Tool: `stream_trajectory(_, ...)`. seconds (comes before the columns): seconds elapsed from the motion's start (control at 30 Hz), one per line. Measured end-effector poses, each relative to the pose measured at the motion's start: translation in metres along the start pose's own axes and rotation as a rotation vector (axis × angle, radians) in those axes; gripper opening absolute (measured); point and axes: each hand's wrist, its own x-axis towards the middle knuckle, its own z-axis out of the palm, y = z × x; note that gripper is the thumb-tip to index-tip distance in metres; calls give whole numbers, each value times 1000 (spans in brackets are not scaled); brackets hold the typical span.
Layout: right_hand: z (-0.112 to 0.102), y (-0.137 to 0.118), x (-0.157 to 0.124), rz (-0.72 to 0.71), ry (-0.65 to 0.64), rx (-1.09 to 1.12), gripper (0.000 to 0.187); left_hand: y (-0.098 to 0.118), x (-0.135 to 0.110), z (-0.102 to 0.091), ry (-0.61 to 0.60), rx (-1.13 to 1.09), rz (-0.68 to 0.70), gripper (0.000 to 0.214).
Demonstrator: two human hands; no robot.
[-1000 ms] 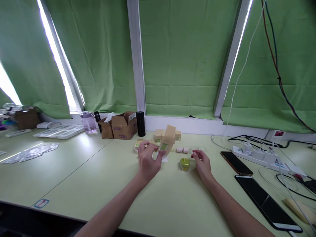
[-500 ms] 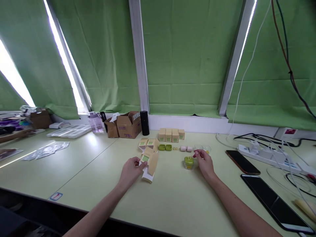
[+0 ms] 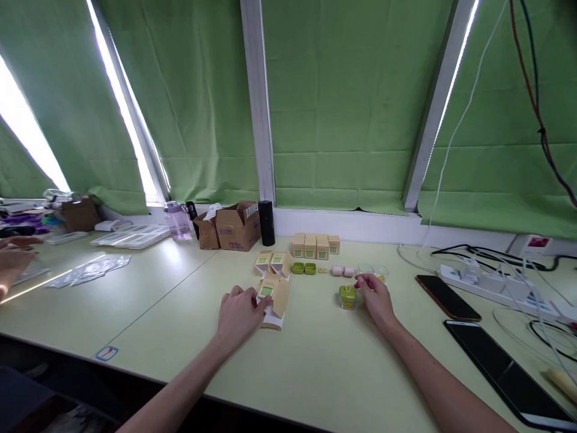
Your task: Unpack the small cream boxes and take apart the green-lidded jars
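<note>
My left hand (image 3: 237, 314) rests on the table with its fingers closed on a small tan box (image 3: 273, 296) that has a green label and open flaps. My right hand (image 3: 375, 297) lies on the table with its fingertips touching a small green-lidded jar (image 3: 347, 296). Behind them stand a row of closed tan boxes (image 3: 315, 246), two open tan boxes (image 3: 271, 262), two green lids (image 3: 303, 268) and two pink pieces (image 3: 343, 271).
Brown cartons (image 3: 234, 226), a black cylinder (image 3: 266, 223) and a clear bottle (image 3: 176, 220) stand at the back. Two phones (image 3: 455, 299) and a power strip (image 3: 491, 283) with cables lie to the right. Another person's hand (image 3: 13, 260) shows at the far left.
My left hand brought the tan box down from in front of the row to the table, nearer to me. My right hand stayed by the green jar. The view shifted slightly.
</note>
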Motion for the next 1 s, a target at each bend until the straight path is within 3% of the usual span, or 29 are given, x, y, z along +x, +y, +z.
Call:
stream_trajectory(0.57,1,-5,-1,12,-33,28,49,-5,3,-9,38,121,63,47)
stream_trajectory(0.7,-1,-9,2,25,-87,70,49,-2,8,-18,110,109,72,43)
stream_trajectory(0.87,-11,-19,6,56,-252,115,50,24,9,-28,264,-3,186,27)
stream_trajectory(1.0,-18,-18,4,65,-399,81,55,58,6,-22,320,-125,343,16)
